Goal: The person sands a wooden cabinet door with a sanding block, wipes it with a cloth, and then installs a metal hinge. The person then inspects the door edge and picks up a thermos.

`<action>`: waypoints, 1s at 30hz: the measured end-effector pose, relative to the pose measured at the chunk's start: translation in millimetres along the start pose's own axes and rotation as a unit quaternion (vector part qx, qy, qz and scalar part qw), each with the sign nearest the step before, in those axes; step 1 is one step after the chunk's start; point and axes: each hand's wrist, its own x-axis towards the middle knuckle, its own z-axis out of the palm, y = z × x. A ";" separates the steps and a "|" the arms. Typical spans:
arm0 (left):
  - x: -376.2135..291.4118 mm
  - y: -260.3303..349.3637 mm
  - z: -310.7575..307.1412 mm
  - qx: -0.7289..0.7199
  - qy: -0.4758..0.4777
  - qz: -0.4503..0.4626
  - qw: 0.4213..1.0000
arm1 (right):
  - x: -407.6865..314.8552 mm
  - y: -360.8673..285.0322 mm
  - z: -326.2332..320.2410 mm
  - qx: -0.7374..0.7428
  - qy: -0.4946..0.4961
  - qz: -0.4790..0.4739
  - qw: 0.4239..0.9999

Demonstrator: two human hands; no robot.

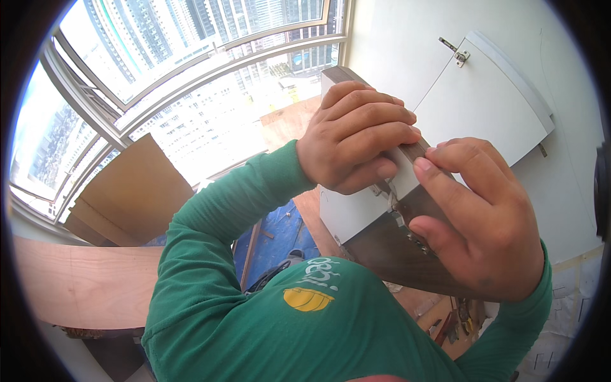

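Observation:
A white panel [350, 214] with a dark wood-grain lower part [396, 253] stands before me. A narrow wood-grain edge [414, 152] runs along its top. My left hand [360, 136] lies over this edge, with its fingers on the far side and its thumb on the near side. Further along, the fingertips of my right hand [482, 210] hold the same edge, and its thumb is low against the dark part. Between my hands, metal fittings [392, 200] sit below the edge, partly hidden by my fingers.
A white door panel with a metal hinge [461, 58] leans against the white wall [568, 191] at right. Wide windows [191, 100] fill the far left. A brown board [138, 191] and a plywood sheet [90, 281] stand left. Hand tools [458, 320] lie low right; blue sheeting [281, 234] covers the floor.

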 end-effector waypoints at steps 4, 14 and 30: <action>-4.4 -8.3 -0.8 0.000 0.008 -0.003 1.000 | 0.7 -1.0 -0.9 -0.005 -0.004 0.000 1.000; -9.6 -22.7 -14.8 0.031 -0.012 -0.008 0.999 | 0.8 -2.9 1.1 0.002 0.005 -0.003 1.000; -35.3 -57.0 -31.9 -0.015 0.039 -0.151 0.988 | 2.2 -8.6 0.8 0.006 0.001 0.010 1.000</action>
